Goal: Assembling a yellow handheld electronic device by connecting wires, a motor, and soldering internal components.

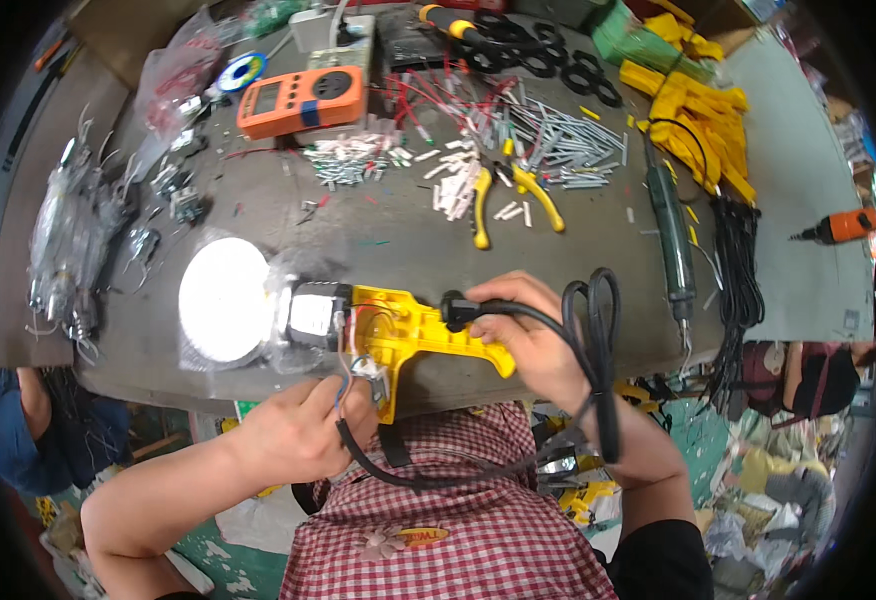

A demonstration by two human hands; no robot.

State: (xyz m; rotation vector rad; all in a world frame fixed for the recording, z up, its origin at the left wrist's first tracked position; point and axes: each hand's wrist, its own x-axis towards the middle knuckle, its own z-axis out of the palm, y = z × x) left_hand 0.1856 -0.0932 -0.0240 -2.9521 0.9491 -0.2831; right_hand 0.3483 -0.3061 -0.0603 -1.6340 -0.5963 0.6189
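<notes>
An open yellow half-shell housing (418,325) with a pistol handle lies near the table's front edge. Its round black-and-silver head (316,312) points left, beside a bright, glaring disc (224,300) in clear plastic. Thin wires run inside the shell to a small metal-sided switch (370,375). My left hand (303,430) is closed at the shell's lower edge, pinching the thin wires where they leave a black power cord (398,478). Over the handle, my right hand (530,335) grips the same cord just behind its thick black end piece (455,311). Cord loops hang beside my right wrist.
Yellow-handled pliers (498,200), white sleeves (453,180) and metal rods (568,140) lie beyond the housing. An orange multimeter (303,100) stands at the back left. A dark green electric screwdriver (670,245), black cords (736,270) and yellow shells (693,120) are on the right.
</notes>
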